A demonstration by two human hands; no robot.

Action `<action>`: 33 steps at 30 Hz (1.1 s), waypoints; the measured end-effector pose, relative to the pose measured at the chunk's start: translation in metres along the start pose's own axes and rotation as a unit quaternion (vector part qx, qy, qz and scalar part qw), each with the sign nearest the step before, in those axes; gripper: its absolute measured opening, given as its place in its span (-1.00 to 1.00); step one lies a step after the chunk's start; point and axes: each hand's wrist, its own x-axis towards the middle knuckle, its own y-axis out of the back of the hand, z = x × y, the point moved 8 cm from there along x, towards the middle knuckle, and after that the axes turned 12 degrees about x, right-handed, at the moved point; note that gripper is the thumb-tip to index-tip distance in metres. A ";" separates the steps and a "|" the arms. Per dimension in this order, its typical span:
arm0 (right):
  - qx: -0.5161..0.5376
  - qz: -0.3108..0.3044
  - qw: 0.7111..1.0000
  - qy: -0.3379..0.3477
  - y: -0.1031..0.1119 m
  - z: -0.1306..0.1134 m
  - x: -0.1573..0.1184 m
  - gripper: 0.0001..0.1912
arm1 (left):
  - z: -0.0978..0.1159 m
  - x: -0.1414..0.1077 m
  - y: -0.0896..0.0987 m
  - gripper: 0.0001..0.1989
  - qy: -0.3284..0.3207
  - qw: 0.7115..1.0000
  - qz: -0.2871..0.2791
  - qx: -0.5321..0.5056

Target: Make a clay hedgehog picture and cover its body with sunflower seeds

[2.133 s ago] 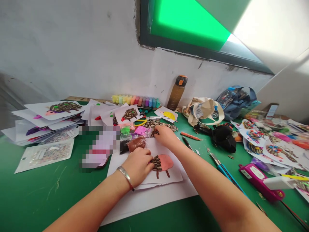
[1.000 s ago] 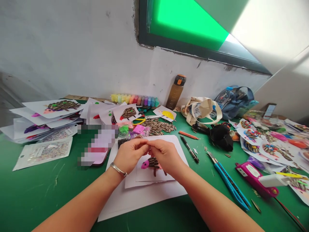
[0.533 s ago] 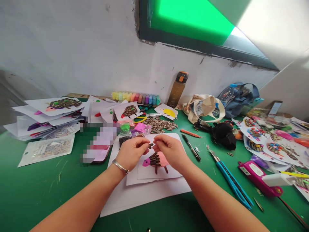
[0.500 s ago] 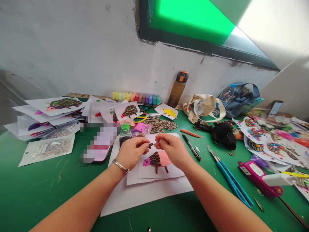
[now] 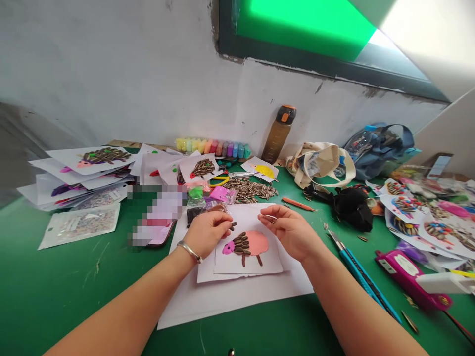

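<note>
My left hand, with a silver bangle at its wrist, pinches a small dark brown piece above the paper. To the right, my right hand has a sunflower seed between its fingertips. Between and below both hands lies a white card with a hedgehog figure: a pink body, a magenta head, brown legs, and rows of striped seeds behind the head. Larger white sheets lie under the card. Beyond my hands is a heap of seeds.
Bagged clay and a phone lie left of the sheets. On the right are an orange tool, a blue cutter and a magenta glue gun. A bottle stands by the wall; finished pictures are stacked left.
My right hand has moved right, away from my left hand, uncovering the pink body; a seed now shows in its fingertips. The whole view has shifted slightly.
</note>
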 end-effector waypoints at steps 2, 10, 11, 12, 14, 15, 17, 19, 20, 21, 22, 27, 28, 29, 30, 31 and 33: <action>-0.007 -0.009 1.000 -0.009 -0.002 0.000 -0.002 -0.72 | 0.000 0.001 -0.001 -0.88 -0.005 1.000 -0.006 0.011; 0.008 0.020 1.000 -0.001 0.008 0.005 0.004 -0.66 | -0.006 0.006 -0.002 -0.87 -0.018 0.999 -0.008 0.029; 0.007 0.019 1.000 0.001 0.010 0.005 0.004 -0.66 | -0.007 0.007 -0.002 -0.87 -0.019 0.999 -0.008 0.028; 0.003 0.016 1.000 0.003 0.010 0.005 0.005 -0.67 | -0.007 0.007 -0.002 -0.86 -0.019 0.999 -0.007 0.027; -0.010 0.002 1.000 0.007 0.007 0.005 0.004 -0.73 | -0.008 0.009 -0.003 -0.86 -0.021 0.999 -0.005 0.027; -0.015 -0.004 1.000 0.009 0.005 0.004 0.003 -0.77 | -0.009 0.009 -0.003 -0.86 -0.021 0.999 -0.004 0.027; -0.027 -0.012 1.000 0.011 0.001 0.003 0.002 -0.83 | -0.010 0.010 -0.004 -0.86 -0.018 0.999 -0.005 0.028; -0.050 -0.010 0.999 0.014 -0.001 0.003 0.001 -0.80 | -0.011 0.010 -0.004 -0.86 -0.015 0.999 -0.006 0.027; -0.067 -0.006 0.998 0.019 -0.001 0.002 0.000 -0.76 | -0.011 0.010 -0.004 -0.86 -0.014 1.000 -0.007 0.026; -0.087 0.000 0.996 0.027 -0.001 0.000 0.000 -0.72 | -0.012 0.010 -0.004 -0.86 -0.012 1.000 -0.007 0.024; -0.110 0.004 0.993 0.037 0.000 -0.001 0.000 -0.69 | -0.012 0.010 -0.004 -0.87 -0.011 1.000 -0.007 0.021; -0.251 0.002 0.965 0.079 -0.006 -0.010 -0.004 -0.76 | -0.005 0.006 -0.002 -0.90 -0.007 1.000 0.001 -0.002; -0.285 -0.003 0.955 0.085 -0.008 -0.011 -0.005 -0.77 | -0.003 0.005 -0.002 -0.91 -0.005 1.000 -0.002 -0.011; -0.317 -0.009 0.944 0.093 -0.011 -0.012 -0.006 -0.76 | -0.002 0.004 -0.003 -0.91 -0.002 1.000 -0.008 -0.021; -0.347 -0.016 0.932 0.100 -0.013 -0.013 -0.007 -0.75 | -0.001 0.002 -0.004 -0.91 0.003 0.999 -0.014 -0.035; -0.370 -0.025 0.923 0.105 -0.015 -0.012 -0.008 -0.75 | -0.001 0.002 -0.006 -0.91 0.009 0.999 -0.021 -0.047; -0.392 -0.043 0.914 0.098 -0.016 -0.008 -0.008 -0.76 | -0.002 0.001 -0.008 -0.91 0.017 0.998 -0.028 -0.060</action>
